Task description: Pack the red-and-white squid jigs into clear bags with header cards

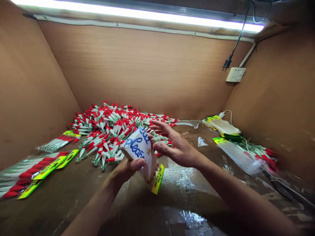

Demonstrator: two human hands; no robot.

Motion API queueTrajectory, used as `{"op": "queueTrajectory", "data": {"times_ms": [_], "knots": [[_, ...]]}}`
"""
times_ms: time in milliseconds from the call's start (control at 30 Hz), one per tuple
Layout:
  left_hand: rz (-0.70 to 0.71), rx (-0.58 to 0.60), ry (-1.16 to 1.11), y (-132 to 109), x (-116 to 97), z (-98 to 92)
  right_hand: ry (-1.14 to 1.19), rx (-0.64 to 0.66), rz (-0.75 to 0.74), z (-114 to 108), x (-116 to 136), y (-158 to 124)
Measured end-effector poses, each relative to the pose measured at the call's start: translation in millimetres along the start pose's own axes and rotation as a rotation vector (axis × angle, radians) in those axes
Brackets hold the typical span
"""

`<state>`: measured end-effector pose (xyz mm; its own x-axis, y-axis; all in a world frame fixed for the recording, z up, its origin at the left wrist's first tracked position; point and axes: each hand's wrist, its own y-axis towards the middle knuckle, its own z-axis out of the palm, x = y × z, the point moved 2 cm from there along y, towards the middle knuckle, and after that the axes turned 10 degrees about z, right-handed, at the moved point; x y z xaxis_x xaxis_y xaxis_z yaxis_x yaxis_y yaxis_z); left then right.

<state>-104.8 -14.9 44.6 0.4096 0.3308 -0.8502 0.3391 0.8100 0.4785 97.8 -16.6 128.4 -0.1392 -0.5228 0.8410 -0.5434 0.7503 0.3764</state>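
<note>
My left hand [130,168] grips a small white box [137,147] with blue script lettering, its thumb across the near side. The box is tilted above the table. Just below it shows a yellow-green header card [157,179] with lettering; whether it is attached to the box or behind it I cannot tell. My right hand [176,144] is beside the box's right side, fingers stretched out and thumb apart. Its thumb tip is close to the box; contact is unclear. Behind both hands lies a large heap of red-and-white fishing lures [110,126] with green tinsel-like ends.
Filled lure packets [31,172] with yellow headers lie at the left. Clear bags [237,155] and loose lures [267,155] are at the right. Tape patches [185,183] mark the brown table. Cardboard walls [147,72] enclose it, and a plug [226,63] hangs near a socket [235,74].
</note>
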Motion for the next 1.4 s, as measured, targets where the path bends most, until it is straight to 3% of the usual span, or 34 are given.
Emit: {"op": "queueTrajectory", "data": {"times_ms": [133,267,367,500,700,767,833,900,933,1033,1100,1133,1233,1400], "knots": [[-0.035,0.088,-0.052,-2,13,9.9,0.09,0.061,0.068,13,-13,3],[-0.067,0.106,-0.132,-3,22,16.4,0.333,0.033,0.149,18,-33,13],[-0.106,0.088,-0.238,-2,29,21.2,0.533,-0.064,0.195,14,-45,21],[-0.067,0.054,-0.298,1,34,27.7,0.615,-0.302,0.12,-6,-49,30],[-0.088,-0.004,-0.371,6,37,28.3,0.355,-0.62,0.094,-82,-63,16],[-0.098,-0.028,-0.413,7,37,28.3,0.074,-0.658,0.205,-103,-78,-2],[-0.093,-0.052,-0.431,8,37,29.1,-0.304,-0.688,0.283,-108,-91,-25],[-0.091,-0.065,-0.44,8,37,30.8,-0.531,-0.694,0.273,-95,-98,-46],[-0.094,-0.066,-0.443,8,37,31.9,-0.531,-0.595,0.294,-81,-102,-54],[-0.102,-0.051,-0.438,8,39,35.3,-0.255,-0.039,0.447,-25,-110,-68],[-0.092,-0.048,-0.421,7,41,36.9,-0.019,0.186,0.469,8,-113,-70],[-0.086,-0.05,-0.414,7,42,37.4,0.079,0.226,0.473,19,-114,-70],[-0.088,-0.075,-0.393,5,45,37.4,0.264,0.168,0.504,30,-123,-67],[-0.236,-0.151,-0.123,2,55,34.7,0.323,-0.068,0.503,10,-130,-70]]}}
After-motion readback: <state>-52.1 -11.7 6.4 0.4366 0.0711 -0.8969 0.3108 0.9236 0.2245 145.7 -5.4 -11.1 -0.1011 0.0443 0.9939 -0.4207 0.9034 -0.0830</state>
